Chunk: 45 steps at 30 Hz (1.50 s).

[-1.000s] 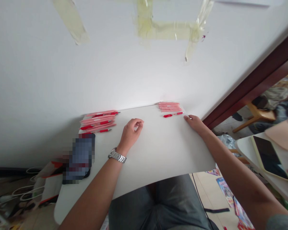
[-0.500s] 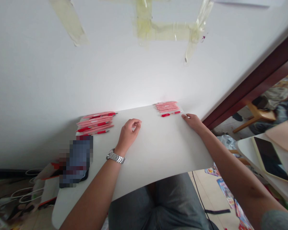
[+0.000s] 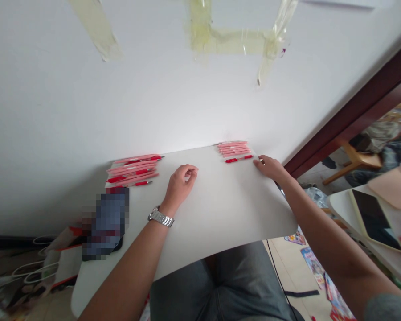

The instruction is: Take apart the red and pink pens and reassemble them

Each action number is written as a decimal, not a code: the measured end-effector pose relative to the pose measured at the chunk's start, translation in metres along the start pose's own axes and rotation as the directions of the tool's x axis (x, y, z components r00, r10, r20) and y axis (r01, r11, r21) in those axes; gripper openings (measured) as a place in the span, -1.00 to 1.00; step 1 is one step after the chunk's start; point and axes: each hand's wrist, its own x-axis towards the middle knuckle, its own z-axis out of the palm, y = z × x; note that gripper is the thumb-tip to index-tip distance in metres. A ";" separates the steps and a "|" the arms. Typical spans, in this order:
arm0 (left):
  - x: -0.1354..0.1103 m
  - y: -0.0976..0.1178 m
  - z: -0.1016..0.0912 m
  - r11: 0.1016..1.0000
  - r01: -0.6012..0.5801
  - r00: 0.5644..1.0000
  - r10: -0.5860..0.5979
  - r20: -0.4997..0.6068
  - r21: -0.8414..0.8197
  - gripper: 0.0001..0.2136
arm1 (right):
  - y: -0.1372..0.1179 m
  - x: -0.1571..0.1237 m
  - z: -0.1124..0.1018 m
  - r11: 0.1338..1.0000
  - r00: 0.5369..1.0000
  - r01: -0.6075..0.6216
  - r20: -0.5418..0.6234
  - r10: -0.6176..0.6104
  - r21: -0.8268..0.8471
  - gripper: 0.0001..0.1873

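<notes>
My left hand (image 3: 182,183), a metal watch (image 3: 161,217) on its wrist, rests over the middle of the white table. Its fingers are curled in towards the thumb, and I see nothing in them. On the right, my right hand (image 3: 269,168) is beside the tip of a red pen (image 3: 239,159), thumb and fingers slightly apart, holding nothing I can see. That pen lies just in front of a neat row of pink wrapped pens (image 3: 233,149) by the wall. A looser pile of pink and red pens (image 3: 133,170) lies at the table's left end.
A blurred dark blue item (image 3: 108,223) lies on the white table (image 3: 214,218) at its left edge. The wall with tape strips (image 3: 235,41) rises behind. To the right, a phone (image 3: 376,218) lies on another surface, near a wooden chair (image 3: 349,162).
My right hand has shifted slightly up and its thumb and fingers are a bit further apart. My left hand and the pens have hardly moved.
</notes>
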 end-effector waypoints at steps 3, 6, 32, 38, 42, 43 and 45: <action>0.000 0.001 0.000 1.000 -0.007 1.000 0.007 -0.006 -0.005 -0.84 | -0.014 -0.009 -0.006 0.978 0.973 0.145 -0.160 -0.169 -0.147 -0.49; -0.001 0.001 0.000 1.000 -0.010 1.000 0.010 -0.006 -0.003 -0.85 | -0.037 -0.018 -0.011 0.949 0.919 0.267 -0.251 -0.302 -0.166 -0.59; 0.002 0.000 0.001 1.000 0.014 1.000 -0.014 -0.009 0.011 -0.85 | -0.142 -0.024 0.052 0.856 0.860 0.500 0.194 -0.472 -0.135 -0.64; 0.002 -0.001 0.001 1.000 0.004 1.000 -0.003 -0.019 0.017 -0.86 | -0.143 -0.021 0.054 0.839 0.851 0.517 0.201 -0.485 -0.170 -0.63; 0.002 -0.002 0.001 1.000 -0.001 1.000 0.001 -0.015 0.018 -0.86 | -0.142 -0.019 0.055 0.831 0.845 0.529 0.199 -0.497 -0.171 -0.63; 0.002 -0.002 0.001 1.000 -0.001 1.000 0.002 -0.014 0.017 -0.86 | -0.142 -0.019 0.055 0.829 0.842 0.533 0.199 -0.501 -0.170 -0.63; 0.002 -0.002 0.001 1.000 0.000 1.000 0.000 -0.015 0.016 -0.86 | -0.141 -0.019 0.055 0.825 0.839 0.539 0.198 -0.508 -0.168 -0.63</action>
